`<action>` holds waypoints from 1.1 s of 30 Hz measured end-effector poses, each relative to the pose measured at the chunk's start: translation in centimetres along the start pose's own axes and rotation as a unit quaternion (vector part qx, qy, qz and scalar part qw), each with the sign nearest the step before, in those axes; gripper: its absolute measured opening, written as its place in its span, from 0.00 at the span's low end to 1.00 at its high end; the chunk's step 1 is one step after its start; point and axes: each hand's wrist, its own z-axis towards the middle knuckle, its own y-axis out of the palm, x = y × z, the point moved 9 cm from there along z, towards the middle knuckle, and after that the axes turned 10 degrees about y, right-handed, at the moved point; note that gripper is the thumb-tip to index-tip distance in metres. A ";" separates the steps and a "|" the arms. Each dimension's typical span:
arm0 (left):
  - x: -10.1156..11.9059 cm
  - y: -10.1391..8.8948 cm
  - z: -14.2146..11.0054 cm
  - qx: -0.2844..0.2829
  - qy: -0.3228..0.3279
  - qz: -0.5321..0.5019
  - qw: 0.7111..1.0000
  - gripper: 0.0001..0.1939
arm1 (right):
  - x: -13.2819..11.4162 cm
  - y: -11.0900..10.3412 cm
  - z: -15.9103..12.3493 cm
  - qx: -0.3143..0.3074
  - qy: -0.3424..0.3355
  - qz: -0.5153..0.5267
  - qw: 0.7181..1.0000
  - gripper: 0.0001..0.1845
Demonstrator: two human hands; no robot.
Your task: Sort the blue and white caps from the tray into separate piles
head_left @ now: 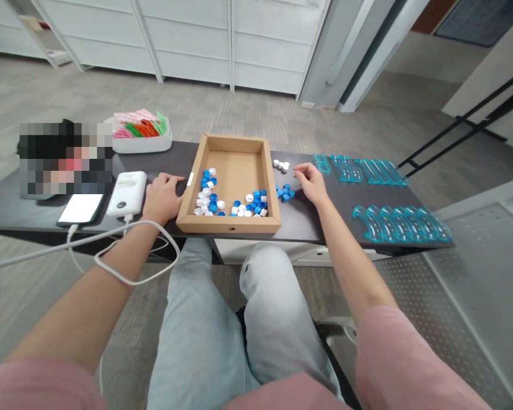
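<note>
Two bare hands: left hand [165,196], partly open, palm down at the left side of a cardboard tray [228,224]; right hand [310,181], finger and thumb drawn close, any held item too small to tell. Blue and white pieces [255,206] cluster toward the tray's near corners; small white group [286,167] and blue group [286,193] between tray and right hand; teal plastic parts [385,224] farther right.
</note>
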 end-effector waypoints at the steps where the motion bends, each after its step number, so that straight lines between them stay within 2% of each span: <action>1: 0.0 0.1 0.0 0.003 -0.001 -0.001 1.000 0.35 | -1.2 0.6 0.1 -0.006 -0.015 -0.006 1.000 0.17; 3: -0.1 0.2 0.0 0.013 -0.002 -0.002 1.000 0.34 | -4.3 3.2 0.4 -0.058 -0.055 -0.033 0.996 0.16; 5: -0.1 0.2 0.0 0.023 -0.002 -0.002 1.000 0.34 | -7.9 7.7 0.4 -0.151 -0.109 -0.078 0.979 0.15; 7: -0.2 0.3 -0.1 0.030 -0.003 -0.002 1.000 0.33 | -11.2 13.0 -0.2 -0.245 -0.172 -0.130 0.945 0.12; 9: -0.2 0.4 -0.1 0.031 -0.001 -0.003 1.000 0.33 | -13.6 17.9 -0.5 -0.295 -0.220 -0.191 0.910 0.11; 12: -0.2 0.4 -0.1 0.030 0.001 -0.006 1.000 0.33 | -15.0 23.8 -0.5 -0.320 -0.258 -0.274 0.869 0.11; 14: -0.2 0.4 -0.2 0.034 0.001 -0.005 0.999 0.33 | -15.0 26.5 -0.6 -0.340 -0.274 -0.302 0.847 0.12; 16: -0.1 0.4 -0.2 0.038 0.001 -0.005 0.999 0.32 | -14.7 28.1 -0.9 -0.360 -0.285 -0.311 0.832 0.13; 18: -0.1 0.4 -0.2 0.038 0.002 -0.004 0.999 0.32 | -14.3 28.6 -1.0 -0.376 -0.287 -0.311 0.824 0.15; 21: -0.2 0.5 -0.1 0.035 0.005 -0.006 0.999 0.33 | -13.9 27.6 -1.2 -0.397 -0.279 -0.286 0.826 0.18; 24: -0.3 0.5 -0.1 0.034 0.002 -0.008 0.999 0.32 | -14.3 24.0 -0.6 -0.375 -0.267 -0.219 0.860 0.18; 28: -0.3 0.5 -0.1 0.036 0.001 -0.008 0.999 0.32 | -13.4 15.2 1.3 -0.255 -0.223 -0.121 0.933 0.20; 31: -0.3 0.5 0.0 0.037 0.000 -0.006 0.999 0.33 | -10.0 8.4 2.4 -0.147 -0.170 -0.078 0.971 0.18; 33: -0.5 0.5 0.0 0.035 -0.003 -0.001 0.999 0.33 | -7.0 5.0 2.6 -0.092 -0.131 -0.042 0.986 0.18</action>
